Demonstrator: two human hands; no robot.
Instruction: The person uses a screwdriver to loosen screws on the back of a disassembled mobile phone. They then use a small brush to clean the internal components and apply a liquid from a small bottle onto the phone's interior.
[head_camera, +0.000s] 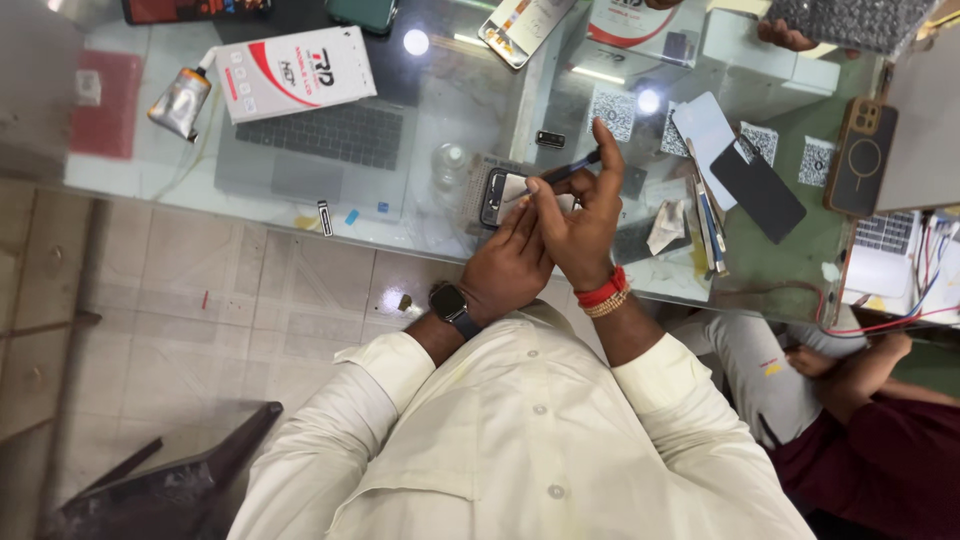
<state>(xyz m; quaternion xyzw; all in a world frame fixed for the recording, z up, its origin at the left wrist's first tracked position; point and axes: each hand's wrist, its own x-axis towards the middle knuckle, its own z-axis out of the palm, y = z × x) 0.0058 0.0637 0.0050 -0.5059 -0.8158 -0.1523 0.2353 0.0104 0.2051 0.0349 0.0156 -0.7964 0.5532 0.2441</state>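
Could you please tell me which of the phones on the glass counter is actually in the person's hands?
The small phone at the counter's near edge, held by the left hand. The brown-cased phone and the dark phone lie untouched to the right.

Cream button-up shirt (520, 440) with rolled sleeves, dark smartwatch (455, 305) on left wrist, red and beaded bracelets (603, 293) on right

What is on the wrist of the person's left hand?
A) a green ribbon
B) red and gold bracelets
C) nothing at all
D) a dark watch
D: a dark watch sits on the wrist of the left hand, while the red and gold bracelets are on the wrist of the right hand.
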